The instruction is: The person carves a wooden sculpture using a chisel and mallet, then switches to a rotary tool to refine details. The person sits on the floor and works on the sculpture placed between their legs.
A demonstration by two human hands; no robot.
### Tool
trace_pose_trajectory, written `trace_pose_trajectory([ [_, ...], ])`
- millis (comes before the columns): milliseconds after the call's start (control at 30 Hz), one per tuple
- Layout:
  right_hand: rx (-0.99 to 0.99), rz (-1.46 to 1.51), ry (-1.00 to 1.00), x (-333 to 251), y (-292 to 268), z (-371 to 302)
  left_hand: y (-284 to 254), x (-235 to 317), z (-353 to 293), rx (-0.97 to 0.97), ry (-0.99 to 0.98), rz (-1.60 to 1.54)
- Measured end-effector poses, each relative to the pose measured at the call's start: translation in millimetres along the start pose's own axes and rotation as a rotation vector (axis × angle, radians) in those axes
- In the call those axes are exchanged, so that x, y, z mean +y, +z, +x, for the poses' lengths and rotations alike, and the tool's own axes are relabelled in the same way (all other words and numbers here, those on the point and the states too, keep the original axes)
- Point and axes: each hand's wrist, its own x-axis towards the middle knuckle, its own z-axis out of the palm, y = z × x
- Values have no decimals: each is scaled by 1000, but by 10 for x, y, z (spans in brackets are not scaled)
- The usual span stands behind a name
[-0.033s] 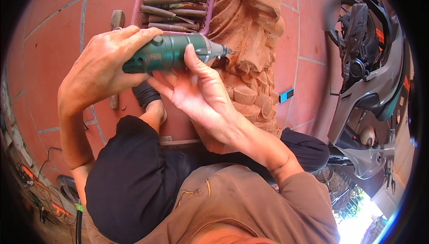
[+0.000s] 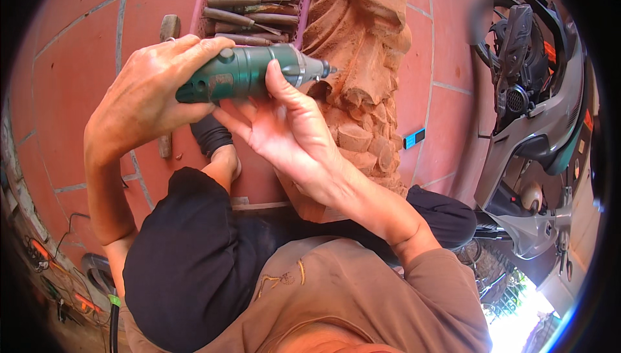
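Observation:
A dark green rotary tool (image 2: 242, 73) with a grey nose lies level between my two hands, its thin bit pointing right. My left hand (image 2: 152, 84) is closed around its rear end, fingers over the top and thumb below. From underneath, my right hand (image 2: 291, 130) grips the front of the body, with the thumb up along the near side and the fingers partly hidden behind. Just past the bit is a carved reddish-brown wooden sculpture (image 2: 362, 55) with flowing folds and rounded lumps. Whether the bit touches the wood I cannot tell.
A pink basket (image 2: 305, 10) holds several wood-handled chisels (image 2: 246, 0). Left of it, a wooden mallet (image 2: 169, 27) lies partly behind my left hand on red floor tiles (image 2: 71, 94). A blue phone (image 2: 414, 138) lies right of the sculpture; a partly stripped motorbike (image 2: 537, 113) stands farther right.
The rotary tool has shifted very slightly upward in the picture, with both hands keeping their hold on it. The sculpture and basket have not moved.

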Motion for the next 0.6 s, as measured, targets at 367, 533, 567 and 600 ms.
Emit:
trace_pose_trajectory([
  [367, -85, -203, -43, -372, 65, 427, 149, -170, 168, 149, -80, 8],
  [533, -79, -197, -84, -467, 59, 492, 217, -211, 279, 149, -84, 4],
  [567, -71, -197, -99, -484, 48, 506, 225, -222, 301, 150, -79, 7],
  [600, -64, -196, -112, -499, 40, 519, 237, -232, 320, 150, -75, 11],
])
